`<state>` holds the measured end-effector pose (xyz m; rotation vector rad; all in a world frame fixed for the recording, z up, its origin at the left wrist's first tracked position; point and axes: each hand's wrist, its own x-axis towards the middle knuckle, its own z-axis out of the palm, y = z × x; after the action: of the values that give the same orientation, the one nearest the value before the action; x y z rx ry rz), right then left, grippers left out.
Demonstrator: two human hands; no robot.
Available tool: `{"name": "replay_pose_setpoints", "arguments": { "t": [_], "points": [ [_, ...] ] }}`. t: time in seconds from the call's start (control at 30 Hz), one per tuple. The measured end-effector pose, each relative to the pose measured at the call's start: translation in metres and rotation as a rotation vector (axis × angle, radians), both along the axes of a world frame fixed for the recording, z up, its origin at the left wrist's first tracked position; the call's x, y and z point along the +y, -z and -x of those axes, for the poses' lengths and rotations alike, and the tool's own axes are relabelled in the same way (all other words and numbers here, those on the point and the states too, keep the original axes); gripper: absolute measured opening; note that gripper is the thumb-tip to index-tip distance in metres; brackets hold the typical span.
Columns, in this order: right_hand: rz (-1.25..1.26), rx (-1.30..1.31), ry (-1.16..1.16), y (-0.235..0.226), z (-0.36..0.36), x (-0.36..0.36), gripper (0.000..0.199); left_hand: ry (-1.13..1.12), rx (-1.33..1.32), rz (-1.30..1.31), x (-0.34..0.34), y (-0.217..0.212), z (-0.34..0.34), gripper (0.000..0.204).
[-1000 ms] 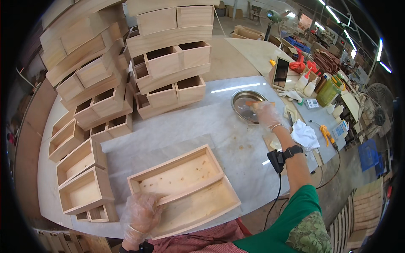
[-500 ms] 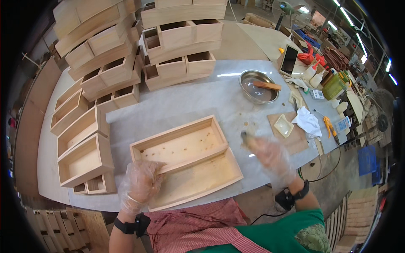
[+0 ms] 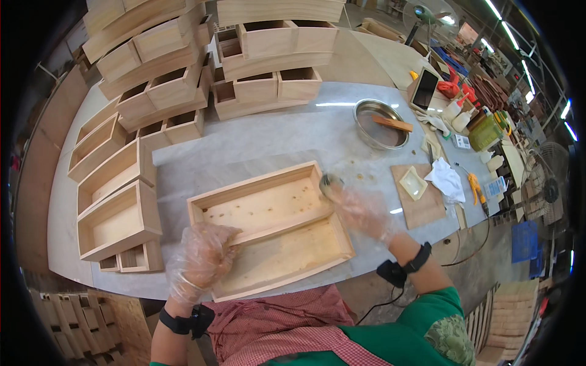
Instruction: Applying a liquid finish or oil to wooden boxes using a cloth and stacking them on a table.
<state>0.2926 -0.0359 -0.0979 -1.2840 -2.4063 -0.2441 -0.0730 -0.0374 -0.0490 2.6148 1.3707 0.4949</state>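
A pale wooden box with two long, open compartments [image 3: 262, 233] lies slanted on the table before me. Its inner floor shows several brown knots. My left hand [image 3: 204, 256], in a clear plastic glove, is closed around the box's left end, near the middle wall. At the opposite end is my right hand [image 3: 360, 208], also gloved and slightly blurred. Its fingers grip a small, dark greenish pad-like piece [image 3: 330, 185] against or right beside the box's right end wall. The pad's exact kind cannot be made out.
Stacked wooden boxes [image 3: 281, 38] rise at the back, with more boxes [image 3: 116, 222] along the left. To the right are a metal bowl [image 3: 360, 127] with a wooden stick [image 3: 394, 124], a small dish [image 3: 413, 183] on a board, a white cloth [image 3: 445, 180] and an orange-handled tool [image 3: 475, 188].
My right hand has moved left, bringing the dark pad from over the table to the box's right end. My left hand keeps its hold on the box.
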Motion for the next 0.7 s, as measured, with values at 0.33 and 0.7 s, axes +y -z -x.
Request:
{"name": "replay_pose_setpoints", "arguments": {
  "t": [0.33,0.7],
  "points": [
    [0.403,0.586,0.053,0.001,0.019,0.091,0.014,-0.009,-0.039,0.008,0.004,0.011,0.002,0.033],
    [0.393,0.247,-0.366,-0.016,0.185,0.112,0.011,0.072,-0.262,0.020,0.007,0.024,0.013,0.044]
  ]
}}
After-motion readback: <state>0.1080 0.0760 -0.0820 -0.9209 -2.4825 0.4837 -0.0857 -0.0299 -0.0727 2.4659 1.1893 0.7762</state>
